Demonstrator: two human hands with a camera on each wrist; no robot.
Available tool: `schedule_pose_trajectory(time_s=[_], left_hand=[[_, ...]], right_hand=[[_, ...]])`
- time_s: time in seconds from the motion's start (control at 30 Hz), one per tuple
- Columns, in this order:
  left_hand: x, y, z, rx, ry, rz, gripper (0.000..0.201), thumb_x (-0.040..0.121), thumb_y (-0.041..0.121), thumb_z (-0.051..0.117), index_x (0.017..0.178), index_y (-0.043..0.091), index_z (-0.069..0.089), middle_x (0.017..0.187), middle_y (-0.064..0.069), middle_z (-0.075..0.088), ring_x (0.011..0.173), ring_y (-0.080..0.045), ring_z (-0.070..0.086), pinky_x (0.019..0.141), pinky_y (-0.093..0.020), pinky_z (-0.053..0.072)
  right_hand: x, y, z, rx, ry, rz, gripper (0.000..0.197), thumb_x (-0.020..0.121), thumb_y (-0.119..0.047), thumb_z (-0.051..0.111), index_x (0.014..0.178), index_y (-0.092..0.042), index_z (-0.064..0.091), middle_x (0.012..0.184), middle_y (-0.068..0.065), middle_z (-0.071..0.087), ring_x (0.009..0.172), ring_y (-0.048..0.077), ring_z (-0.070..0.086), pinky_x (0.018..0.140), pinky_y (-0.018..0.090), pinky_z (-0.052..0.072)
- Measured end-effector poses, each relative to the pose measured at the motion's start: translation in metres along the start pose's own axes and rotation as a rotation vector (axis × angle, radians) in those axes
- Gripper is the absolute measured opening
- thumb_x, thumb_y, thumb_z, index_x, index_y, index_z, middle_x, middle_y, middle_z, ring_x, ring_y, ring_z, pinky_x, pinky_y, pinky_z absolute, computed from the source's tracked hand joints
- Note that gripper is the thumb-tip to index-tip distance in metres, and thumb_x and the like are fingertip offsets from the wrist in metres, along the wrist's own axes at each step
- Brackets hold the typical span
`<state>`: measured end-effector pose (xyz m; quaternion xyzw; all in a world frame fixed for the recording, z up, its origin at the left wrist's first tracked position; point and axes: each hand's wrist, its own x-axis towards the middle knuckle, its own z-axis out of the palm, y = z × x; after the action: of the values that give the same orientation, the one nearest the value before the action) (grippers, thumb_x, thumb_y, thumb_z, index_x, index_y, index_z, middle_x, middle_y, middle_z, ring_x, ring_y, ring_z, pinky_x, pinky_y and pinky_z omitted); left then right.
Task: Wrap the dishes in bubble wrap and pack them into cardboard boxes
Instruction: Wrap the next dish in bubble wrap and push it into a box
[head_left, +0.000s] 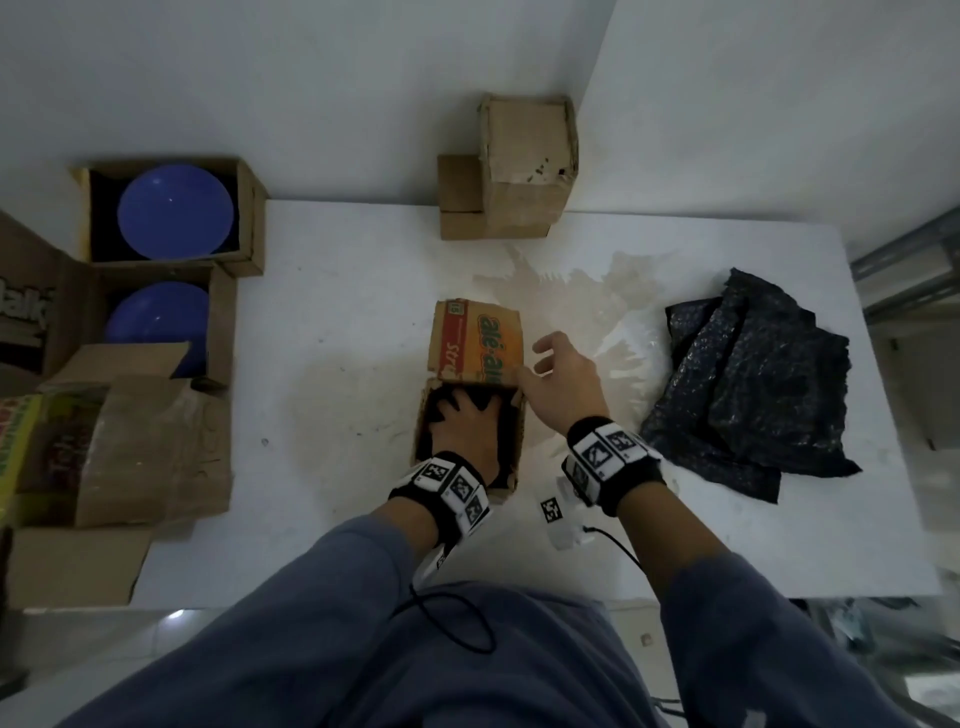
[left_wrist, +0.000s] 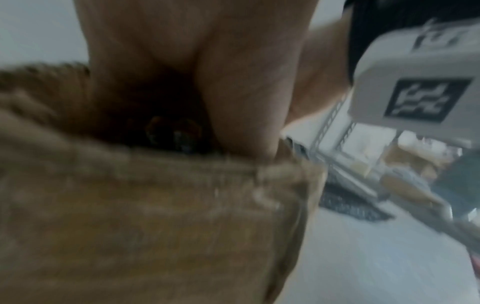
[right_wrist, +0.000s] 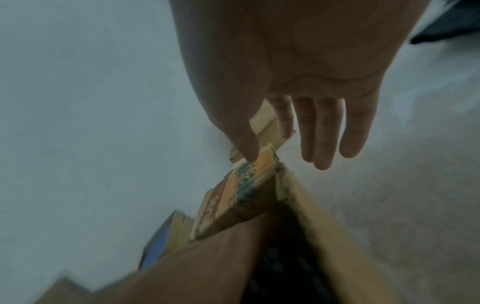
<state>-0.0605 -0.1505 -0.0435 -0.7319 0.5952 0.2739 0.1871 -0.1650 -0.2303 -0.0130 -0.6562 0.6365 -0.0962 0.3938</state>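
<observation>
A small open cardboard box (head_left: 519, 434) stands at the table's middle, its orange printed flap (head_left: 475, 343) folded back on the far side. My left hand (head_left: 462, 421) is inside the box, fingers spread, pressing down on a dark bubble-wrapped bundle (head_left: 432, 404); what is inside the wrap is hidden. My right hand (head_left: 563, 379) hovers at the box's right far corner, fingers straight and apart. In the right wrist view its thumb (right_wrist: 246, 148) touches the flap's corner (right_wrist: 262, 164). The left wrist view is blurred, showing the palm (left_wrist: 207, 72) above the box wall (left_wrist: 155, 216).
A pile of dark bubble wrap sheets (head_left: 748, 384) lies right of the box. Two blue dishes (head_left: 174, 213) (head_left: 156, 322) sit in open cartons at the left. Closed brown boxes (head_left: 519, 166) stand at the back by the wall. A clear plastic sheet (head_left: 597, 306) covers the white table (head_left: 337, 312).
</observation>
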Motion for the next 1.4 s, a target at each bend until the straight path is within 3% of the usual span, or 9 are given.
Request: schedule_pose_trajectory(time_s=[0.17,0.37,0.47,0.6,0.73,0.83,0.93,1.17,1.4], left_hand=[[-0.013,-0.037,-0.028,-0.216,0.063,0.223,0.055,0.082,0.029,0.066,0.131,0.021,0.041,0.126,-0.01,0.05,0.108,-0.03,0.054,0.084,-0.04,0.052],[-0.042,-0.096,-0.039,-0.243,-0.008,0.506,0.032,0.074,0.054,0.074,0.099,0.039,0.059,0.095,0.018,0.054,0.083,-0.001,0.05,0.067,-0.022,0.041],[-0.045,-0.104,-0.017,-0.195,0.013,0.545,0.022,0.08,0.041,0.073,0.1,0.04,0.064,0.093,0.018,0.054,0.089,0.0,0.046,0.07,-0.02,0.036],[-0.044,-0.105,-0.001,-0.447,0.117,0.503,0.029,0.077,0.03,0.079,0.104,0.035,0.069,0.094,0.015,0.062,0.082,-0.003,0.054,0.072,-0.021,0.046],[-0.058,-0.101,-0.005,-1.186,0.074,0.361,0.032,0.084,0.039,0.073,0.113,0.025,0.07,0.099,0.0,0.073,0.079,-0.015,0.064,0.074,-0.029,0.051],[-0.073,-0.09,-0.022,-1.624,-0.119,0.115,0.06,0.087,0.065,0.053,0.114,0.014,0.069,0.105,-0.011,0.074,0.087,-0.026,0.07,0.076,-0.035,0.051],[-0.081,-0.079,-0.025,-1.847,-0.283,0.03,0.052,0.093,0.057,0.05,0.12,0.014,0.065,0.108,-0.012,0.072,0.097,-0.027,0.07,0.086,-0.037,0.054],[-0.089,-0.047,-0.008,-1.885,-0.085,-0.097,0.03,0.084,0.002,0.073,0.112,0.005,0.065,0.101,-0.014,0.073,0.084,-0.023,0.071,0.069,-0.029,0.059],[-0.107,-0.043,0.024,-1.97,0.002,-0.178,0.023,0.084,0.002,0.073,0.107,0.003,0.066,0.097,-0.015,0.072,0.079,-0.019,0.07,0.068,-0.024,0.057]], right_hand=[[0.032,0.011,0.011,0.359,-0.137,0.213,0.054,0.086,-0.022,0.07,0.134,-0.019,0.045,0.115,0.006,0.066,0.096,0.019,0.065,0.082,0.037,0.055],[0.032,0.001,-0.001,0.584,-0.037,0.104,0.033,0.088,-0.021,0.071,0.119,-0.014,0.06,0.096,0.008,0.072,0.094,0.023,0.069,0.073,0.032,0.053],[0.02,-0.004,-0.01,0.536,0.024,-0.05,0.021,0.087,-0.02,0.073,0.104,-0.011,0.067,0.086,0.005,0.072,0.082,0.017,0.068,0.071,0.027,0.051],[-0.011,-0.005,-0.019,0.427,0.02,-0.28,0.006,0.083,-0.013,0.076,0.085,-0.016,0.071,0.079,-0.003,0.071,0.075,0.011,0.065,0.07,0.022,0.051],[-0.038,0.0,-0.018,0.322,0.04,-0.391,0.013,0.078,-0.01,0.079,0.083,-0.021,0.073,0.086,-0.007,0.071,0.081,0.007,0.066,0.075,0.025,0.051],[-0.054,0.008,-0.01,0.259,0.058,-0.557,0.015,0.076,-0.004,0.077,0.084,-0.016,0.074,0.086,-0.004,0.067,0.082,0.01,0.064,0.075,0.024,0.049],[-0.066,0.021,0.001,0.15,0.052,-0.646,0.02,0.071,0.001,0.073,0.084,-0.014,0.074,0.088,-0.005,0.064,0.085,0.015,0.062,0.076,0.033,0.052],[-0.083,0.04,0.014,-0.079,0.084,-0.832,0.016,0.071,-0.002,0.072,0.083,-0.014,0.073,0.082,-0.006,0.062,0.078,0.016,0.056,0.069,0.036,0.049],[-0.078,0.043,0.01,-0.151,-0.075,-0.925,0.012,0.073,-0.014,0.074,0.084,-0.015,0.07,0.083,-0.005,0.061,0.079,0.016,0.057,0.07,0.038,0.048]])
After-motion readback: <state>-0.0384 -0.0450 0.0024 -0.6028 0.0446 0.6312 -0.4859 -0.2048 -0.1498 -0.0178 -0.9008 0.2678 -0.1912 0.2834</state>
